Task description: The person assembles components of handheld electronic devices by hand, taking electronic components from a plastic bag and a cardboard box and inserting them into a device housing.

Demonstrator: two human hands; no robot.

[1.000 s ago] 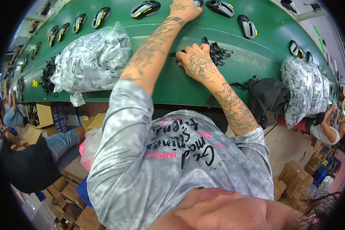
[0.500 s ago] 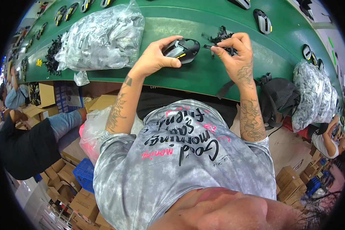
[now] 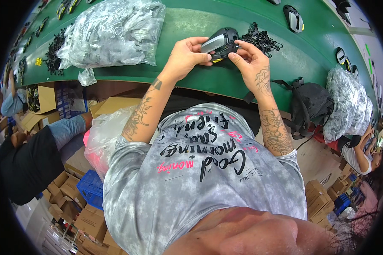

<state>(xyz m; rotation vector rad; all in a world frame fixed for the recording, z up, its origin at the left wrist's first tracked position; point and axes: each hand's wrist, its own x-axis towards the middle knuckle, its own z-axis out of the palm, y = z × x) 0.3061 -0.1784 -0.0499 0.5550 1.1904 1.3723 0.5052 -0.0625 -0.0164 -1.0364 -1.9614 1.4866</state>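
A black and grey computer mouse shell point(image 3: 216, 44) with a yellow accent is tilted above the green bench, my left hand point(image 3: 184, 58) closed around its left end. Thumb and fingers of my right hand point(image 3: 252, 63) pinch at the shell's right end, closed on a small black plastic part that they mostly cover. Just beyond my right hand lies a tangled heap of thin black plastic parts point(image 3: 263, 41).
Clear plastic bags point(image 3: 112, 36) fill the bench to the left, beside dark small parts point(image 3: 54, 55) and yellow pieces point(image 3: 38, 61). Another mouse shell point(image 3: 293, 18) rests at far right. A black mesh bag point(image 3: 310, 104) hangs at the bench edge. Other people sit on both sides.
My right hand has brought the small black part leftward to the mouse shell. My left hand has shifted right and turned the shell, so its grey side shows.
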